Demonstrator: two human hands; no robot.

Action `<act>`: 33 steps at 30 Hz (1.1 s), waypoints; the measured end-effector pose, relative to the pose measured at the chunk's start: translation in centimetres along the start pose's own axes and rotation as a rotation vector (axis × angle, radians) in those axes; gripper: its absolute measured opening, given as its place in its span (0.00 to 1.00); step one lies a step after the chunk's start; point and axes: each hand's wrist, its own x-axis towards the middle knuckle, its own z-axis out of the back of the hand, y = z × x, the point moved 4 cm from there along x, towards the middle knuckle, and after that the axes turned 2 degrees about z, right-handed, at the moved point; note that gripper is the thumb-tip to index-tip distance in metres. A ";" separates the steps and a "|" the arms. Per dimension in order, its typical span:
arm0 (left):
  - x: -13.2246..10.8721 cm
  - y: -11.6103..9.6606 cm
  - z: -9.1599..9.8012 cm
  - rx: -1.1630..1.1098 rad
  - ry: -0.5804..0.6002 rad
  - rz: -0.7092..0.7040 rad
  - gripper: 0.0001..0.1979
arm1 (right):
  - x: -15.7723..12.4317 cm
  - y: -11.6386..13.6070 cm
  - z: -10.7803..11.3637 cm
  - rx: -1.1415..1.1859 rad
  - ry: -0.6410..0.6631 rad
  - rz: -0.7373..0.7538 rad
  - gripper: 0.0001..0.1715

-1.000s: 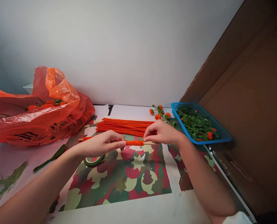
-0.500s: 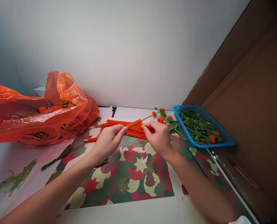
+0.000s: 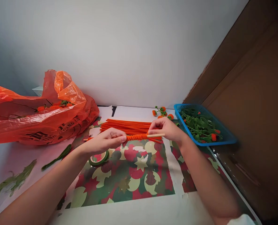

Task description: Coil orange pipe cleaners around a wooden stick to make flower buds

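Between my hands lies a thin wooden stick (image 3: 156, 135), nearly level, with an orange pipe cleaner (image 3: 137, 137) coiled tightly around it. My left hand (image 3: 112, 139) grips the coiled part at its left, thumb along the front. At the coil's right end, my right hand (image 3: 166, 128) is closed with its fingertips on the pipe cleaner, and the bare stick end passes in front of its palm. Behind them is a bundle of straight orange pipe cleaners (image 3: 127, 125). Below my left wrist sits a roll of green tape (image 3: 99, 159), partly covered.
An orange plastic bag (image 3: 57, 128) holding orange flowers stands at left. At right, a blue basket (image 3: 228, 140) contains green stems and leaves. A flower sprig (image 3: 162, 112) lies at the back. Green pieces (image 3: 57, 157) rest at left. A cardboard panel (image 3: 246, 93) rises on the right.
The wrapped stick has swung from slanting upward to nearly level and come lower. My right hand has shifted right. The green tape roll now shows more below my left wrist.
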 end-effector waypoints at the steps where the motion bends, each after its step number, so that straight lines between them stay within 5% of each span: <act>1: -0.1 -0.1 0.0 0.076 0.027 0.016 0.20 | -0.2 0.1 0.1 -0.069 0.023 -0.011 0.11; 5: 0.0 -0.4 0.1 0.378 -0.024 0.077 0.18 | -0.5 0.6 -0.2 -0.421 -0.032 0.010 0.07; 9: 0.2 -0.9 0.4 0.589 -0.378 0.071 0.18 | -0.6 1.5 -1.2 -0.717 -0.292 0.081 0.08; 14: 0.0 -1.3 0.3 0.510 -0.715 0.014 0.18 | -0.4 1.4 -1.7 -0.464 -0.487 0.108 0.10; 18: 0.3 -0.6 0.1 0.161 -0.554 -0.026 0.18 | 0.4 0.1 -1.6 -0.010 -0.354 0.049 0.12; 22: 0.5 0.1 0.0 -0.019 -0.320 -0.053 0.20 | 0.8 -0.6 -1.5 0.191 -0.160 -0.032 0.15; 33: 0.0 0.1 0.5 0.213 -0.053 0.017 0.20 | 0.2 -1.0 0.5 -0.118 -0.025 0.017 0.08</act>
